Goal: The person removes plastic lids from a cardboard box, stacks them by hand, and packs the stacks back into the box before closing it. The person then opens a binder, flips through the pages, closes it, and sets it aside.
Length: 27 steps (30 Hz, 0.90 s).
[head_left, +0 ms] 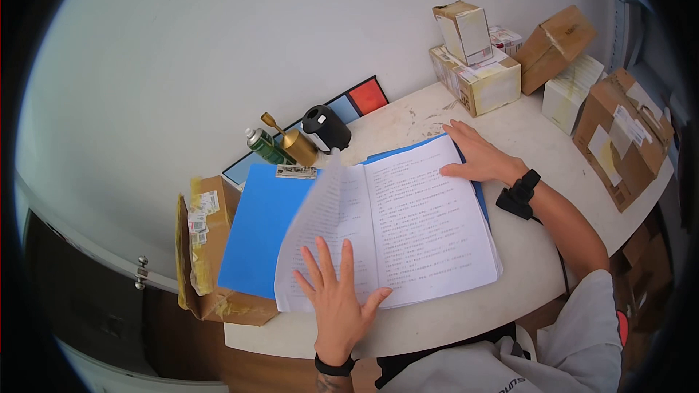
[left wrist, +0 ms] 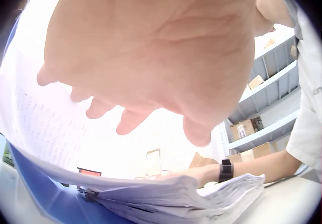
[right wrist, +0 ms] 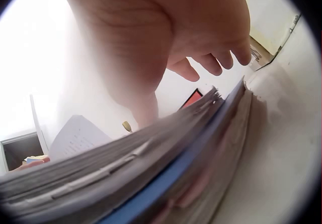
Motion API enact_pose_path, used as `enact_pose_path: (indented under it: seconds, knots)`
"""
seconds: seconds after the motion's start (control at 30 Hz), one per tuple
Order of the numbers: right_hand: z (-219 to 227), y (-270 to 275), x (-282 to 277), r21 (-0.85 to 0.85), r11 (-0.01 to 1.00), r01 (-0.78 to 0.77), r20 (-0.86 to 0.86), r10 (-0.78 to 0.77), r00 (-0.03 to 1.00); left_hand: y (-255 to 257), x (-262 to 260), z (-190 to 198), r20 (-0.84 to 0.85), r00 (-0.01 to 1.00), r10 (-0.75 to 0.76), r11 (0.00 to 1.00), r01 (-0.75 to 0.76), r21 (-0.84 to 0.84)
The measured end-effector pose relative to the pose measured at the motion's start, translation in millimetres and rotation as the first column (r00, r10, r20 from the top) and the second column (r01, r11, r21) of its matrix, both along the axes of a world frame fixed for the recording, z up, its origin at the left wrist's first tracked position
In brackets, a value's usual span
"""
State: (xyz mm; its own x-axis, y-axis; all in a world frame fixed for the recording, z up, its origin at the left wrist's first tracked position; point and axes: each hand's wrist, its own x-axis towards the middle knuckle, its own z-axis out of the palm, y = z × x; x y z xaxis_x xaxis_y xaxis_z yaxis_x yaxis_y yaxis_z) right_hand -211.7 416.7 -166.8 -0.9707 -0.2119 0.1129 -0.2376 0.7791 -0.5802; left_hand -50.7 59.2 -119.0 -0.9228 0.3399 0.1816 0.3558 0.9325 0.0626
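Note:
A thick stack of printed pages (head_left: 422, 225) lies spread in a blue clipboard folder (head_left: 251, 236) with a metal clip at its top. One left-side page (head_left: 320, 207) stands partly lifted and curved. My left hand (head_left: 336, 306), fingers spread and straight, is over the lower part of that page; its palm (left wrist: 151, 48) fills the left wrist view. My right hand (head_left: 477, 153) is at the upper right corner of the stack, thumb over the page and fingers extended past the edge. In the right wrist view, the stack's layered edges (right wrist: 126, 168) show below the hand.
Behind the folder stand a green spray can (head_left: 268, 147), a brass-coloured pot with a handle (head_left: 298, 147) and a black cylinder (head_left: 326, 128). Several cardboard boxes (head_left: 477, 80) crowd the table's right back. An opened carton (head_left: 211, 247) sits left of the folder.

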Motion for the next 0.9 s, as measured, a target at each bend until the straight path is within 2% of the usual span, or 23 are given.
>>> enact_pose_path:
  seconds: [0.03,0.07,0.1,0.17,0.2,0.27,0.33,0.47,0.53,0.57,0.63,0.67,0.7,0.73,0.77,0.8,0.83,0.87,0.9]
  knots:
    - [-5.5,4.1,-3.7,0.009,0.998,0.068,0.019,-0.068,0.997,-1.7,-1.7,-1.6,-0.069,0.993,0.096,0.995,-0.093,0.042]
    - [-9.4,9.1,-8.4,0.006,0.998,0.067,0.02,-0.067,0.998,-3.0,-2.5,-3.2,-0.132,0.972,0.193,0.979,-0.182,0.089]
    - [-9.1,12.2,-12.0,0.002,0.999,0.034,0.062,-0.034,0.998,-4.7,-2.3,-5.0,-0.131,0.972,0.193,0.979,-0.183,0.086]
    - [-10.5,13.6,-11.5,-0.007,1.0,0.002,0.105,-0.001,0.994,-6.5,-1.2,-7.7,-0.033,0.999,-0.004,1.0,0.004,-0.013]
    - [-8.5,12.4,-8.0,-0.007,1.0,0.009,0.071,-0.008,0.997,-1.8,0.6,-7.5,-0.032,0.999,-0.006,1.0,0.005,-0.016]
    - [-8.7,10.7,-7.5,-0.009,1.0,0.016,0.036,-0.015,0.999,16.7,7.4,-9.0,0.123,0.934,-0.334,0.938,0.317,0.14]
    - [-10.2,10.2,-10.2,-0.082,0.997,0.01,-0.084,-0.017,0.996,25.4,8.5,-13.0,0.126,0.921,-0.368,0.927,0.354,0.119]
    - [-2.8,9.0,-13.0,-0.183,0.981,0.064,-0.103,-0.084,0.991,26.0,3.8,-9.1,0.181,0.923,-0.341,0.928,0.3,0.219]
    - [-0.4,8.2,-15.8,-0.387,0.919,0.079,-0.086,-0.121,0.989,23.0,0.0,-4.5,0.214,0.916,-0.339,0.921,0.276,0.275]
    - [2.2,8.5,-15.2,-0.385,0.92,0.078,-0.087,-0.12,0.989,22.3,-2.0,-3.1,0.172,0.914,-0.368,0.899,0.302,0.317]
    - [18.1,8.0,-4.8,-0.557,0.772,0.305,0.326,-0.135,0.936,20.2,-1.8,1.6,0.129,0.91,-0.395,0.875,0.329,0.356]
    - [22.1,11.4,-2.4,-0.559,0.77,0.306,0.323,-0.137,0.936,20.8,0.6,7.4,0.237,0.939,-0.247,0.917,0.148,0.371]
    - [25.0,16.1,-0.5,-0.582,0.757,0.297,0.418,-0.035,0.908,21.7,1.3,10.3,0.345,0.933,-0.098,0.931,-0.037,0.363]
    - [25.5,20.0,0.4,-0.605,0.741,0.291,0.504,0.073,0.861,20.4,2.0,7.1,0.345,0.933,-0.101,0.933,-0.032,0.359]
    - [23.7,23.9,0.1,-0.609,0.737,0.293,0.504,0.073,0.861,17.1,3.5,0.5,0.296,0.953,-0.064,0.899,-0.073,0.431]
    - [21.4,28.6,-0.4,-0.617,0.74,0.268,0.54,0.15,0.828,14.8,4.4,-4.8,0.248,0.968,-0.021,0.857,-0.111,0.503]
    - [19.3,32.2,-1.4,-0.625,0.742,0.242,0.573,0.227,0.787,15.8,4.8,-7.8,0.249,0.968,-0.018,0.859,-0.112,0.499]
    - [17.5,34.7,-3.8,-0.627,0.741,0.24,0.573,0.23,0.787,17.8,5.3,-10.7,0.238,0.971,-0.014,0.791,-0.135,0.597]
    - [15.6,36.8,-6.7,-0.64,0.739,0.212,0.59,0.295,0.751,18.3,5.0,-13.3,0.227,0.974,-0.008,0.71,-0.154,0.687]
